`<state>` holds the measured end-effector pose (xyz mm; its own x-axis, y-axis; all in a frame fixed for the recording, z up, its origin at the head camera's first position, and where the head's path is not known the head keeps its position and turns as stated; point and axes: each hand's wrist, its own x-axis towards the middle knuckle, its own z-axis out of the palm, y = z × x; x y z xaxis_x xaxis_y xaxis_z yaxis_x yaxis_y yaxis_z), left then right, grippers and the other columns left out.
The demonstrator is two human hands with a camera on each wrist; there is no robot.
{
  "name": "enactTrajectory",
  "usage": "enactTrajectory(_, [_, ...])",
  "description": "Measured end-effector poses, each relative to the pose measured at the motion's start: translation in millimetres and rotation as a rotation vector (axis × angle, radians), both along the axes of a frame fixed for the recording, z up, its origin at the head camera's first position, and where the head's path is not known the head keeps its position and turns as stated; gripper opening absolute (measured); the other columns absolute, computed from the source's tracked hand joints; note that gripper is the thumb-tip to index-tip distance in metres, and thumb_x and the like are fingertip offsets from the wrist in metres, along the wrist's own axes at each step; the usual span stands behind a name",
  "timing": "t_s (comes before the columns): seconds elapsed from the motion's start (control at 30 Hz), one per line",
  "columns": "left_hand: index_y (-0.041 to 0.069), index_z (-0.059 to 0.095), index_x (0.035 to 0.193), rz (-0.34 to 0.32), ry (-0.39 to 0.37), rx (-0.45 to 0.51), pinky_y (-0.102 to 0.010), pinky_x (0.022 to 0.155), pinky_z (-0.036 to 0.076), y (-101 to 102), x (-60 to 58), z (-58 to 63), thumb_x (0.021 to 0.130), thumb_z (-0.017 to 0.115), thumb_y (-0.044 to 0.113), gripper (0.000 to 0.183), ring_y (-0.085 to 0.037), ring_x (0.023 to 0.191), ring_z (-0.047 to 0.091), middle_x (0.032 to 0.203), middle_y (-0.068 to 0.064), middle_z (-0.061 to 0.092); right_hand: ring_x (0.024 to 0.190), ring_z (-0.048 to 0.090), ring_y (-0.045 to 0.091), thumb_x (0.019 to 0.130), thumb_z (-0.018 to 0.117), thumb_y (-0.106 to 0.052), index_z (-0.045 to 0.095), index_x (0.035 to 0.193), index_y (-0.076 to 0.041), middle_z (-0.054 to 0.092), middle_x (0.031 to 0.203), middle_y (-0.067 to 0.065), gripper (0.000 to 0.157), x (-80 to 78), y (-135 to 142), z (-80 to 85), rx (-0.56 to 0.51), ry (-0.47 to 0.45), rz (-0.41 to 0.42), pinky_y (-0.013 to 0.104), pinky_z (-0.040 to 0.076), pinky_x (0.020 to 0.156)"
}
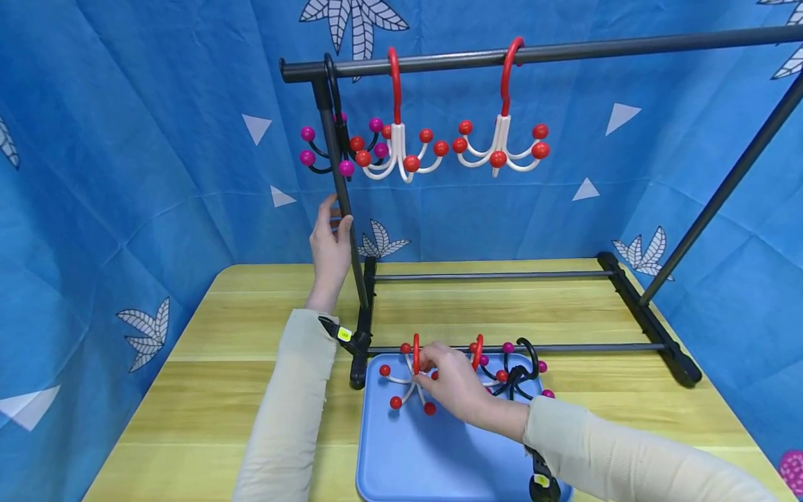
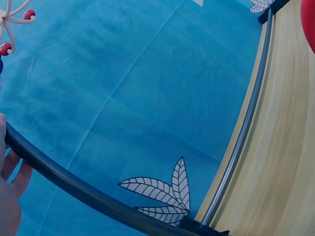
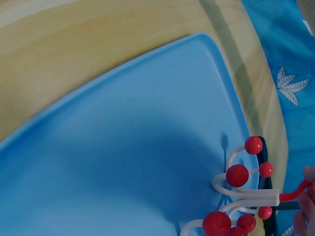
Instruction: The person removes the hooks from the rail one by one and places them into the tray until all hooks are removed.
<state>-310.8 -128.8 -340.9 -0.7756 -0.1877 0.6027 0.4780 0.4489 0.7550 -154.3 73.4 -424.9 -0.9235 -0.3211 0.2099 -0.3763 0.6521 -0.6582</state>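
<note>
Right hand (image 1: pixel 461 383): grip pinches red hook (image 1: pixel 417 348) of white hanger (image 3: pixel 256 197), over blue tray (image 1: pixel 401 460). Left hand (image 1: pixel 330 244): grip round rack post (image 1: pixel 357 272). Hanger likely light, stiff, smooth; hook soundest hold, ball-tipped prongs (image 3: pixel 237 175) may snag.

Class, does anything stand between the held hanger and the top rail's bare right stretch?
Nothing visible does: the right hand pinches the hanger, three hung hangers sit farther left along the top rail, and the front crossbar runs low.
</note>
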Motion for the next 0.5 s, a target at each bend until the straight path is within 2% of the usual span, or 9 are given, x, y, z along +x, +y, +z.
enactTrajectory(0.13, [0.015,0.042,0.133,-0.005,-0.013,0.003,-0.042,0.079,0.046,-0.2,-0.3,-0.9,0.091,0.048,0.032,0.046,-0.027,0.095,0.056,0.106,-0.015,0.056,0.075,0.060,0.013,0.074,0.074,-0.007,0.059,0.081,-0.014,0.059,0.080,-0.004,0.018,2.1,2.0,4.1,-0.034,-0.016,-0.011,0.026,0.052,0.065])
enactTrajectory(0.23, [0.015,0.041,0.133,-0.010,-0.019,0.002,-0.042,0.080,0.046,0.0,0.1,-1.9,0.091,0.048,0.033,0.047,-0.028,0.095,0.056,0.106,-0.015,0.056,0.074,0.059,0.011,0.075,0.072,-0.003,0.059,0.090,-0.011,0.058,0.078,-0.003,0.022,4.2,5.9,14.0,-0.074,-0.033,-0.018,0.029,0.053,0.068])
enactTrajectory(0.37, [0.015,0.041,0.133,-0.012,-0.017,0.005,-0.042,0.079,0.046,0.2,1.0,-1.1,0.090,0.047,0.036,0.049,-0.028,0.095,0.056,0.106,-0.015,0.056,0.074,0.057,0.008,0.078,0.067,0.000,0.058,0.094,-0.010,0.057,0.079,-0.005,0.021,1.2,14.9,36.4,-0.095,-0.020,-0.024,0.023,0.051,0.069])
enactTrajectory(0.5, [0.015,0.041,0.133,-0.016,-0.012,0.002,-0.042,0.079,0.046,0.7,1.3,0.8,0.090,0.046,0.037,0.049,-0.028,0.094,0.056,0.106,-0.015,0.056,0.075,0.057,0.008,0.082,0.065,-0.005,0.059,0.096,-0.010,0.059,0.083,-0.003,0.015,-12.5,28.9,67.0,-0.109,0.089,-0.042,0.022,0.050,0.068])
